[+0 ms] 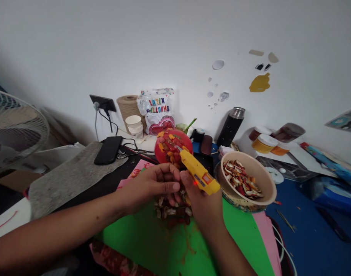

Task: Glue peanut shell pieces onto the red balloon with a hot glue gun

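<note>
My right hand (200, 199) grips a yellow glue gun (199, 172), its nozzle pointing up-left at a red balloon (172, 147) partly covered with red, orange and yellow peel pieces. My left hand (156, 186) curls closed around the lower part of that balloon, thumb pointing right. Under both hands lies a small heap of dried peel pieces (171, 211) on a green sheet (164, 241).
A beige bowl (266, 186) of peel pieces stands right of the hands. Behind are a phone (109, 150) on grey felt, scissors, paper cups, a twine roll, a latex balloons bag (157, 109), a black flask (230, 126) and jars. A fan (14, 130) stands left.
</note>
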Available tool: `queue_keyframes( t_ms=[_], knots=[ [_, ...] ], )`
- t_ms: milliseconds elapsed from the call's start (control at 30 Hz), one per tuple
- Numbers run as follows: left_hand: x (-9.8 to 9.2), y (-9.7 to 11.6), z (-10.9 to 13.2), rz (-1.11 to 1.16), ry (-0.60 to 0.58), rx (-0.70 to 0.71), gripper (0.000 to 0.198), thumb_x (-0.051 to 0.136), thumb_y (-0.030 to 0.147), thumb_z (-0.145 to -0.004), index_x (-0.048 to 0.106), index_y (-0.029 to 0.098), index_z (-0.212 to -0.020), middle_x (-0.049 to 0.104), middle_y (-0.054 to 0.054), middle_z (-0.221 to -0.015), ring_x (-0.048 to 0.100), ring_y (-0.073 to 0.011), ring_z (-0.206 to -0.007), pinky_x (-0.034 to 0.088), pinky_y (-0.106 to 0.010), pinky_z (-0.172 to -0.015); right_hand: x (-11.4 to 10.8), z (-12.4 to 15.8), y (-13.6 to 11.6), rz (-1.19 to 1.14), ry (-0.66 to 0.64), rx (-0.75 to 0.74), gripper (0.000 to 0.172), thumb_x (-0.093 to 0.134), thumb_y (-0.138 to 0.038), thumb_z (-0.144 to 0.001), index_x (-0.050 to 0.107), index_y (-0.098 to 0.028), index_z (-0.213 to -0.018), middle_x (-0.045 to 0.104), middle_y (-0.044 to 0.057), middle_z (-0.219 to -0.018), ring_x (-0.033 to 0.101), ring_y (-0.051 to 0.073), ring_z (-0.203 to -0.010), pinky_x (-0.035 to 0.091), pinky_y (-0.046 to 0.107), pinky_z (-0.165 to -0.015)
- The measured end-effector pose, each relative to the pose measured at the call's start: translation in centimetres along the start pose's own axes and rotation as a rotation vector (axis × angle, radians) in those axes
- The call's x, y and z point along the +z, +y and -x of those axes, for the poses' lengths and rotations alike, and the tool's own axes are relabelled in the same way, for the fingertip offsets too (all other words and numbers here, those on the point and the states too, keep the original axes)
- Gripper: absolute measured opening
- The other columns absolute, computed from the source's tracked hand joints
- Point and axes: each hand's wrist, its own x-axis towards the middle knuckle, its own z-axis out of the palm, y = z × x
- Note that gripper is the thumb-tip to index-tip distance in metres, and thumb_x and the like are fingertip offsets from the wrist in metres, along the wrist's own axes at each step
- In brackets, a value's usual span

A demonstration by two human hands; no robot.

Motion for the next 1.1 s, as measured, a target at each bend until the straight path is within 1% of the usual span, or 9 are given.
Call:
queue_keyframes(
  t_ms=[233, 367, 533, 633, 700, 767, 900, 1000, 1100],
  knots=[
    [-0.3, -0.1, -0.1, -0.062, -0.018, 0.051, 0.045, 0.104, 0.033, -0.089, 0.063, 0.017, -0.098, 0.085, -0.003, -0.088, 0.083, -0.0137, -0.076, 0.064, -0.019, -0.066, 0.1, 0.1, -0.1, -0.024, -0.072, 0.055, 0.037, 0.081, -0.052, -0.095, 0.071, -0.023, -0.074, 0.064, -0.001, -0.064, 0.058, 0.016, -0.056, 0.048, 0.027, -0.05],
    [-0.3, -0.1, 0.1, -0.091, -0.026, 0.065, 0.045, 0.102, 0.033, -0.091, 0.061, 0.018, -0.099, 0.084, -0.002, -0.089, 0.083, -0.013, -0.077, 0.065, -0.019, -0.068, 0.2, 0.1, -0.3, -0.045, -0.079, 0.077, 0.034, 0.08, -0.051, -0.094, 0.073, -0.022, -0.078, 0.067, 0.0, -0.067, 0.06, 0.017, -0.057, 0.049, 0.027, -0.05],
    [0.2, 0.3, 0.3, -0.112, -0.026, 0.078, 0.043, 0.1, 0.035, -0.093, 0.062, 0.017, -0.1, 0.081, 0.0, -0.09, 0.082, -0.012, -0.076, 0.067, -0.021, -0.071, 0.1, 0.1, -0.1, -0.036, -0.056, 0.069, 0.04, 0.082, -0.053, -0.094, 0.069, -0.023, -0.072, 0.062, -0.001, -0.062, 0.053, 0.015, -0.053, 0.042, 0.026, -0.046],
    [0.1, 0.7, 0.2, -0.101, -0.012, 0.098, 0.041, 0.1, 0.035, -0.093, 0.063, 0.018, -0.103, 0.081, -0.001, -0.091, 0.083, -0.0145, -0.077, 0.067, -0.022, -0.069, -0.1, 0.1, 0.3, -0.082, 0.038, 0.084, 0.046, 0.087, -0.058, -0.092, 0.07, -0.022, -0.07, 0.06, -0.002, -0.061, 0.049, 0.013, -0.053, 0.037, 0.025, -0.045],
    [-0.2, 1.1, 0.2, -0.098, 0.013, 0.148, 0.04, 0.099, 0.034, -0.094, 0.065, 0.018, -0.108, 0.082, -0.003, -0.094, 0.083, -0.0155, -0.077, 0.066, -0.022, -0.067, -0.3, 0.0, 0.7, -0.137, 0.118, 0.127, 0.048, 0.09, -0.064, -0.089, 0.076, -0.02, -0.077, 0.058, -0.003, -0.061, 0.049, 0.013, -0.053, 0.036, 0.024, -0.045],
    [-0.2, 1.5, 0.4, -0.118, 0.028, 0.184, 0.038, 0.098, 0.032, -0.096, 0.068, 0.018, -0.115, 0.084, -0.005, -0.098, 0.082, -0.0153, -0.078, 0.066, -0.022, -0.068, -0.7, 0.0, 0.9, -0.174, 0.159, 0.171, 0.054, 0.088, -0.073, -0.089, 0.08, -0.02, -0.083, 0.056, -0.004, -0.061, 0.049, 0.012, -0.054, 0.037, 0.023, -0.046],
    [0.5, 1.6, 1.4, -0.28, -0.037, 0.136, 0.035, 0.089, 0.024, -0.101, 0.072, 0.02, -0.132, 0.085, -0.004, -0.104, 0.081, -0.0144, -0.082, 0.066, -0.025, -0.076, -1.3, -0.3, 1.0, -0.255, 0.141, 0.245, 0.074, 0.073, -0.094, -0.09, 0.081, -0.02, -0.087, 0.059, -0.002, -0.062, 0.054, 0.013, -0.056, 0.044, 0.024, -0.052],
    [1.2, 1.1, 2.0, -0.496, -0.079, 0.131, 0.055, 0.083, 0.019, -0.1, 0.069, 0.025, -0.153, 0.087, -0.005, -0.109, 0.082, -0.0168, -0.089, 0.065, -0.028, -0.081, -1.4, -0.4, 0.8, -0.278, 0.126, 0.275, 0.083, 0.066, -0.101, -0.088, 0.082, -0.019, -0.093, 0.06, -0.002, -0.063, 0.056, 0.015, -0.057, 0.045, 0.025, -0.052],
    [1.4, 0.7, 2.2, -0.63, -0.099, 0.133, 0.071, 0.081, 0.023, -0.1, 0.062, 0.031, -0.167, 0.089, -0.005, -0.112, 0.083, -0.0201, -0.094, 0.063, -0.028, -0.081, -1.4, -0.5, 0.4, -0.261, 0.106, 0.265, 0.087, 0.062, -0.102, -0.089, 0.084, -0.019, -0.097, 0.06, -0.001, -0.064, 0.056, 0.016, -0.058, 0.043, 0.026, -0.052]
  ],
)
